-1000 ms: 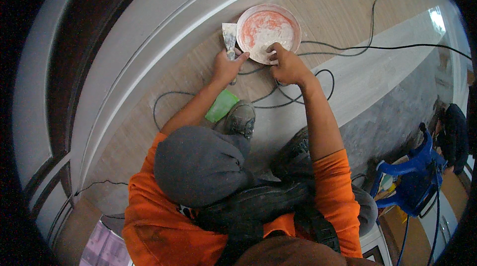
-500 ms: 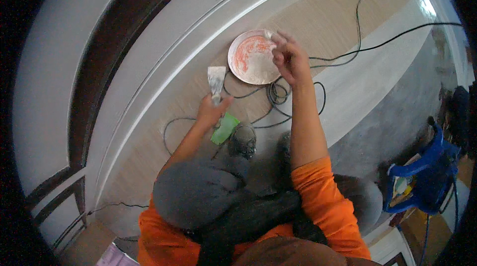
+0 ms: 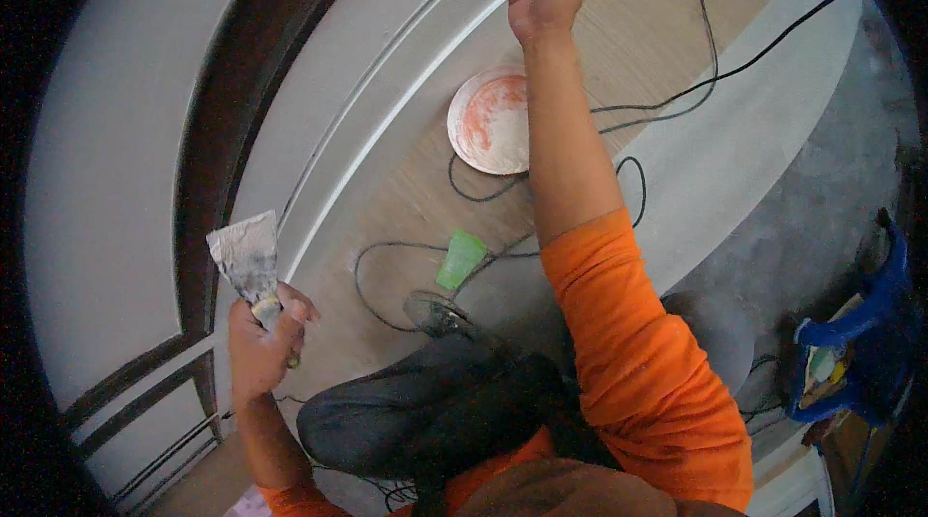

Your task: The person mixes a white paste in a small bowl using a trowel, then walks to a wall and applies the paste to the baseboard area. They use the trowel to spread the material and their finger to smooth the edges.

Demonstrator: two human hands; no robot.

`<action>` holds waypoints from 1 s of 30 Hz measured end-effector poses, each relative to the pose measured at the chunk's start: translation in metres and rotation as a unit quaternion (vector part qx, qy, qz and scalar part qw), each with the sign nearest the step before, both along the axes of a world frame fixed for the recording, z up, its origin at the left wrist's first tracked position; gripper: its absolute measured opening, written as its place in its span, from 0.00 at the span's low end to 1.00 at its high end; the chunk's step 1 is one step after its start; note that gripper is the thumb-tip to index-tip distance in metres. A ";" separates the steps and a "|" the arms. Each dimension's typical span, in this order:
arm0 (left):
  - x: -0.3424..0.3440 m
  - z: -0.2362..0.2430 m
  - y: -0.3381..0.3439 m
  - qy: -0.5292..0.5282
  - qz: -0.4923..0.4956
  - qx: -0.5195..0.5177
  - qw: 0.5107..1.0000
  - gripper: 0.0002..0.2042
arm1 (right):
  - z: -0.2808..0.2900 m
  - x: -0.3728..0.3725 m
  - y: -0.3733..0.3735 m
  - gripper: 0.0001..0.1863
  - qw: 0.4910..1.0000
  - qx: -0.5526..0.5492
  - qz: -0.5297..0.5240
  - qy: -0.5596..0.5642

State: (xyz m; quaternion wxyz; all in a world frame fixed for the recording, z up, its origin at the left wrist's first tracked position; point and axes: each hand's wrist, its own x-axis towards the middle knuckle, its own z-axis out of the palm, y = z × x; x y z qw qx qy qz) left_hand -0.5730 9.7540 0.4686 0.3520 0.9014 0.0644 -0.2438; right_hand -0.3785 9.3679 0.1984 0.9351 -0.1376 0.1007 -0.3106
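Right forearm [image 3: 565, 140], having advanced, partly hides round white-and-red dish [image 3: 488, 126]. Right grip [image 3: 545, 3]: loosely open; left grip [image 3: 263, 341]: clasping white-coated metal scraper [image 3: 248, 258].

Your light: dim, diffuse | glare: bright patch at floor's [image 3: 744, 155] upper-right end | your edges: dark trim [image 3: 217, 130] bowed, corners black, speckled | detail: soft

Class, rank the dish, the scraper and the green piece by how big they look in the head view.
1. Dish, partly hidden by the right forearm
2. Scraper, probably enlarged by nearness
3. Green piece
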 end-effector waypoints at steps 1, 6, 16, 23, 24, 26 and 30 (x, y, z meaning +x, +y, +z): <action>-0.004 0.000 -0.006 0.001 -0.004 -0.020 1.000 0.15 | 0.001 0.002 0.001 0.48 1.000 -0.001 0.000 0.002; -0.015 -0.013 -0.031 0.029 0.015 -0.096 0.995 0.16 | 0.006 0.013 0.025 0.44 0.997 0.046 -0.049 0.028; -0.012 -0.034 -0.024 0.003 0.056 -0.127 0.990 0.17 | 0.031 0.030 0.050 0.53 0.751 -0.526 -0.257 0.306; -0.023 -0.036 -0.010 0.041 0.053 -0.128 0.989 0.18 | 0.046 0.008 0.058 0.55 0.754 -0.541 -0.091 0.361; -0.025 -0.036 -0.014 0.034 0.047 -0.129 0.990 0.18 | 0.046 0.007 0.061 0.55 0.739 -0.554 -0.111 0.366; -0.025 -0.037 -0.014 0.030 0.027 -0.141 0.989 0.19 | 0.044 0.003 0.061 0.56 0.732 -0.560 -0.072 0.381; -0.029 -0.032 -0.013 0.018 0.007 -0.154 0.988 0.21 | 0.076 -0.025 0.081 0.52 0.759 -0.531 0.037 0.374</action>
